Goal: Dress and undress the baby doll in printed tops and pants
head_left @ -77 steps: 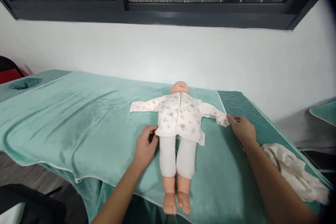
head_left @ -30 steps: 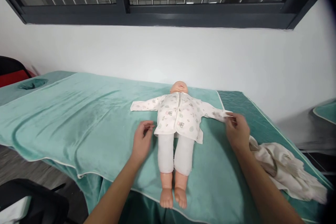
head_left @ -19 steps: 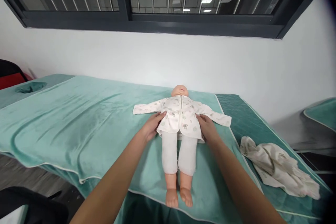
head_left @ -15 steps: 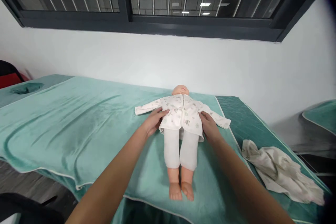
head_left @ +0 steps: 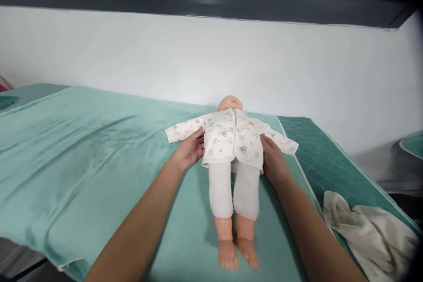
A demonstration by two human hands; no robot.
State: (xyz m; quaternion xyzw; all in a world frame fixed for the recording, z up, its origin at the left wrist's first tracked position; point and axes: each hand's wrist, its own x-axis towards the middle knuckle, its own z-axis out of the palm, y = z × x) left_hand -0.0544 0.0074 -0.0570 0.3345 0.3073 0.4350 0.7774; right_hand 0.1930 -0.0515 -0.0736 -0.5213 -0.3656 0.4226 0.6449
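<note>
A baby doll point(head_left: 226, 253) lies on its back on the green-covered bed, head toward the wall and bare feet toward me. It wears a white printed jacket point(head_left: 220, 139), fastened down the front, and white leggings point(head_left: 220, 191). Both sleeves are spread outward. My left hand point(head_left: 191, 150) is closed at the jacket's left side, below the sleeve, with its thumb upward and fingers curled. On the other side my right hand point(head_left: 273, 158) grips the jacket's edge beneath the right sleeve; its fingertips are partly hidden.
A crumpled cream cloth point(head_left: 370, 233) lies at the right on a darker green quilted cover point(head_left: 317, 158). The light green sheet point(head_left: 99, 163) stretches to the left. Behind the bed rise a white wall point(head_left: 158, 57) and a dark window frame point(head_left: 231, 2).
My view has tilted down and moved closer. My left thumb has slid from the jacket's front to its side. The jacket lies more evenly, and its hem has shifted slightly.
</note>
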